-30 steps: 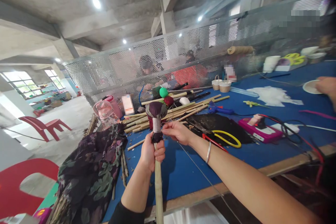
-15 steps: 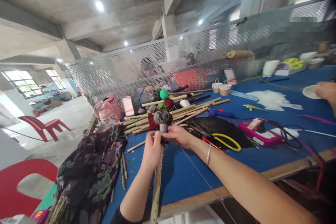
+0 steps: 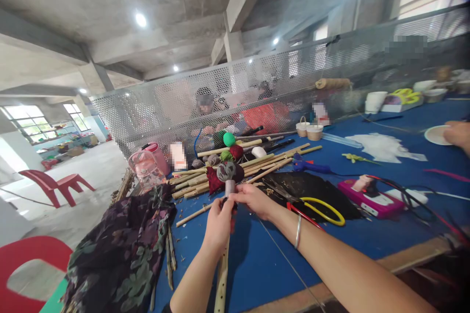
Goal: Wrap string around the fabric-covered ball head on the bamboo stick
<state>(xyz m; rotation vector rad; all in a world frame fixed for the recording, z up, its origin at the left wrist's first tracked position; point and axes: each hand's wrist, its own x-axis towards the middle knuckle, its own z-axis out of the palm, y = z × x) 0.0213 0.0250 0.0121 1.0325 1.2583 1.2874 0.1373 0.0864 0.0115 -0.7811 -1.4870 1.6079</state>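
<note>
bamboo stick (image 3: 221,276) with small holes along it is held above the near edge of the tabletop (image 3: 262,265), and its upper end leans toward the far edge. on this upper end sits a grey yarn ball (image 3: 225,171), with dark red cloth (image 3: 215,181) beside it, and below the ball a pale wrap (image 3: 230,187) goes around the neck. the left hand (image 3: 219,217) is clamped on the bamboo stick, just under the pale wrap. the right hand (image 3: 253,199) has its fingers drawn together on a grey thread (image 3: 284,249), the fingertips being at the pale wrap; this thread runs down to the near edge. toward the far edge, many bamboo poles (image 3: 194,179) lie in a loose pile, near a green ball (image 3: 229,139). scissors (image 3: 304,200) with a yellow handle lie on a black cloth (image 3: 323,186), to the right of the right hand. a blue glue gun (image 3: 312,166) rests behind them. a flowered cloth (image 3: 128,249) covers the left edge. along the far edge stands a perforated screen (image 3: 157,102).
</note>
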